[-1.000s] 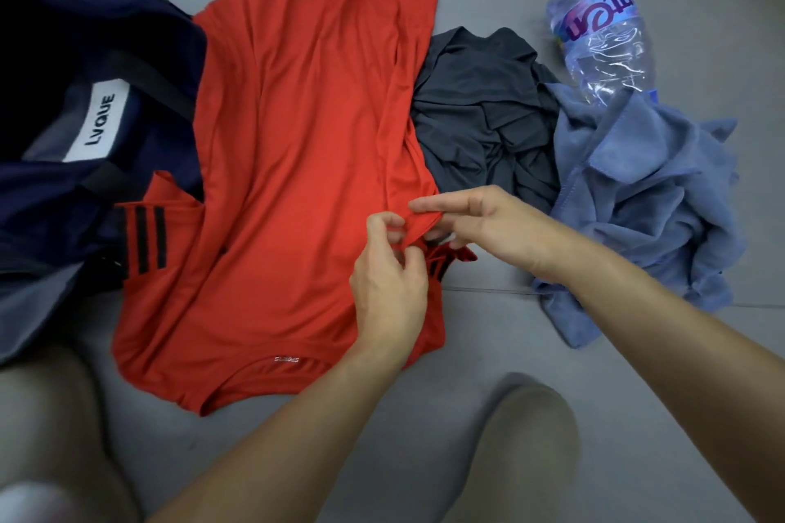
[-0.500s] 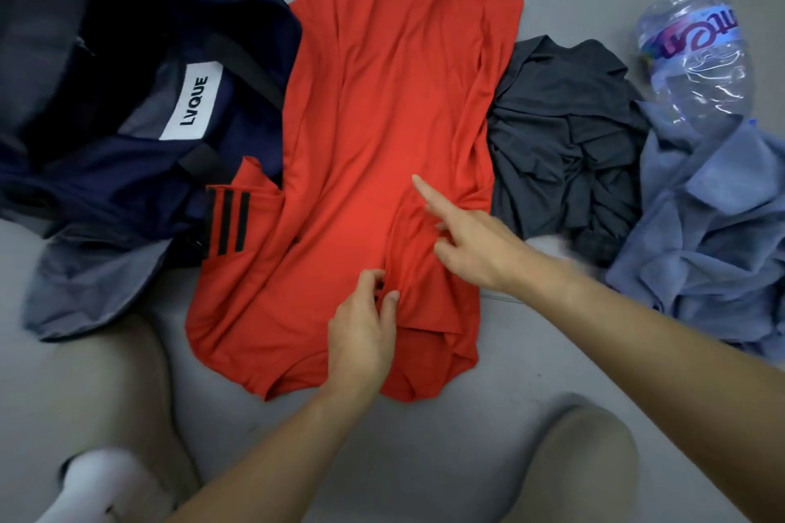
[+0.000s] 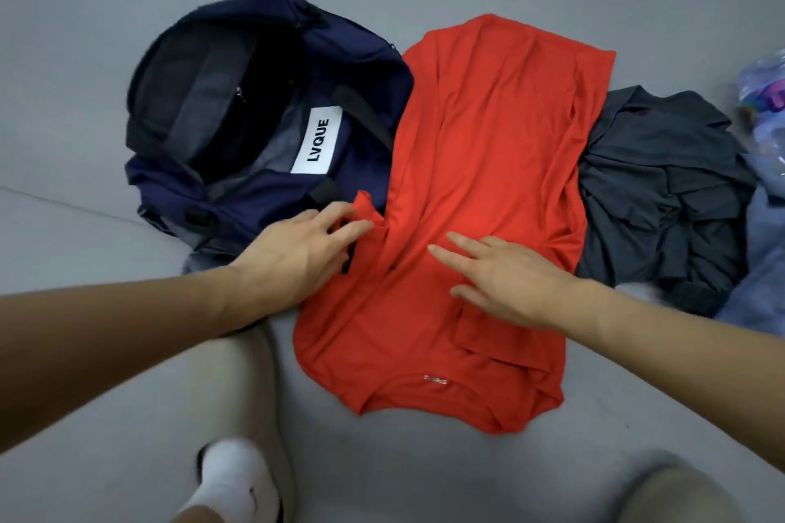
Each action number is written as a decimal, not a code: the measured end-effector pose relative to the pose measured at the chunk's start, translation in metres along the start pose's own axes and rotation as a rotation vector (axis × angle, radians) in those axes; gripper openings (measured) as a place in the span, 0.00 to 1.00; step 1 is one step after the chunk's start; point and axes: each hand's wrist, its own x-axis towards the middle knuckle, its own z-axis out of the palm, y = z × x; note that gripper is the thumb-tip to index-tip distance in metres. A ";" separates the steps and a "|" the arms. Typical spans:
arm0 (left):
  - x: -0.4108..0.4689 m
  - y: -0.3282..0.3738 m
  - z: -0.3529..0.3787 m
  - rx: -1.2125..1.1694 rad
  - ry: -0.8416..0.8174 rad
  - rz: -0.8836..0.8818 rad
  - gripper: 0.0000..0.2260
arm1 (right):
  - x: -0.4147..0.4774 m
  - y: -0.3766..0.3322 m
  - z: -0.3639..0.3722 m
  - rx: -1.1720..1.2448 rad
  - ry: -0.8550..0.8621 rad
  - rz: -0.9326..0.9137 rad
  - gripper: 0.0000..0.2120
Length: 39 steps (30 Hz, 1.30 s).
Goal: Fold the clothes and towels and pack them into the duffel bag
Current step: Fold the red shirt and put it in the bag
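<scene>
Item: red short-sleeved jersey T-shirt [image 3: 488, 149], thin, smooth knit, lightly creased. It lies flat on the grey floor [image 3: 106, 13], with the neckline [image 3: 433, 386] nearest the person and the hem farthest. The right edge is folded inward over the body; the left sleeve [image 3: 365, 210], showing dark stripes, sticks out toward the navy fabric duffel bag [image 3: 348, 68]. The bag lies open just beside the shirt's left edge and bears a white "LVQUE" label [image 3: 318, 140]. The left hand [image 3: 297, 259] rests on that sleeve with fingers spread, gripping nothing. The right hand [image 3: 509, 284] lies flat on the shirt's middle, fingers straight. A crumpled dark grey garment [image 3: 662, 191] touches the shirt's right edge, with a blue towel [image 3: 764, 280] beyond it.
</scene>
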 end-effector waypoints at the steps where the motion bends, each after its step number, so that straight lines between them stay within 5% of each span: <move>1: -0.001 -0.008 -0.002 -0.027 -0.003 -0.063 0.25 | 0.010 -0.007 -0.010 0.047 -0.002 -0.024 0.31; 4: 0.000 -0.022 0.001 -0.117 -0.009 -0.175 0.28 | 0.048 -0.023 -0.036 0.141 0.070 -0.104 0.30; 10: 0.005 -0.011 0.021 -0.243 0.120 -0.429 0.12 | 0.119 -0.047 -0.060 0.456 0.348 0.000 0.22; 17: -0.014 -0.005 0.021 -0.258 0.197 -0.336 0.06 | 0.150 -0.056 -0.052 0.680 0.251 0.144 0.22; 22: -0.029 0.019 0.008 -0.364 0.225 -0.259 0.05 | 0.142 -0.053 -0.053 0.715 0.236 0.087 0.10; 27: -0.033 0.069 0.002 -0.488 0.185 0.010 0.07 | 0.076 -0.015 -0.052 0.818 0.287 0.011 0.24; 36: -0.012 0.127 0.062 -0.325 -0.134 0.324 0.09 | 0.028 0.010 0.040 0.634 0.262 0.276 0.23; 39: -0.003 0.119 0.067 -0.261 -0.038 0.316 0.08 | 0.017 0.006 0.059 0.448 0.348 0.209 0.26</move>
